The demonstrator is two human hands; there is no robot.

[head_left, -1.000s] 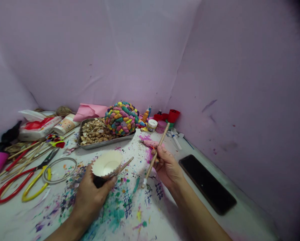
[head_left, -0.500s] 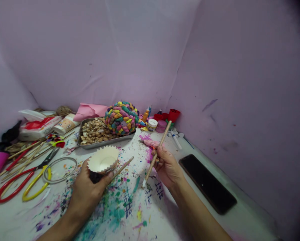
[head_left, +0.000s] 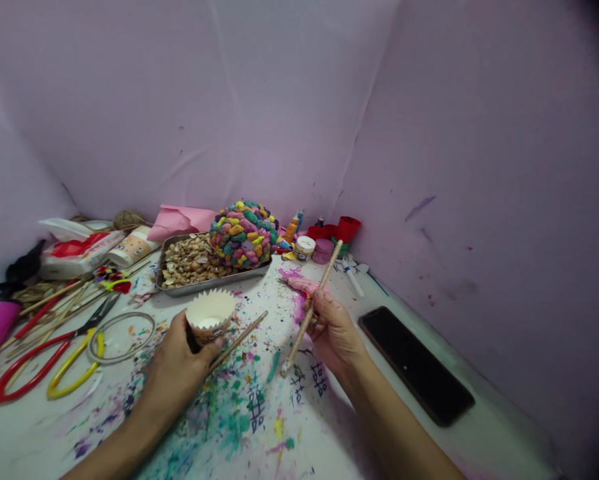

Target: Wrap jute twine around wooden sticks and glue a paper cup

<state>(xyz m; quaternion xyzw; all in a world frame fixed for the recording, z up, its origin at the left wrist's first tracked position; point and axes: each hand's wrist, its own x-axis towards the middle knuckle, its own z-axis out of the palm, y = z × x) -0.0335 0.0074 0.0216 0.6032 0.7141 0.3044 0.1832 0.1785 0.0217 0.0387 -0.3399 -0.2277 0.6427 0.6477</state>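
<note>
My left hand [head_left: 172, 363] is wrapped round a paper cup [head_left: 210, 312] with a zigzag-cut rim and a cream inside. The cup's mouth faces up and toward me; part of its patterned side shows. Between finger and thumb, my right hand [head_left: 335, 333] grips a thin, pale wrapped stick [head_left: 296, 348]. It slants up to the right, with a whitish lower tip. Another brownish stick [head_left: 240, 339] lies slanted between the hands, its near end close to my left thumb; I cannot tell whether they touch.
Behind stand a metal tray [head_left: 189, 291] of shells and a colourful ball [head_left: 243, 235]. Scissors [head_left: 72, 343], a metal ring [head_left: 122, 360] and several sticks lie left. A black phone [head_left: 415, 365] lies right. Paint jars [head_left: 305, 248] and red cups [head_left: 348, 229] stand at the back.
The cup has tilted more upright in my left hand, so more of its outer side shows. My right hand and its stick have barely moved.
</note>
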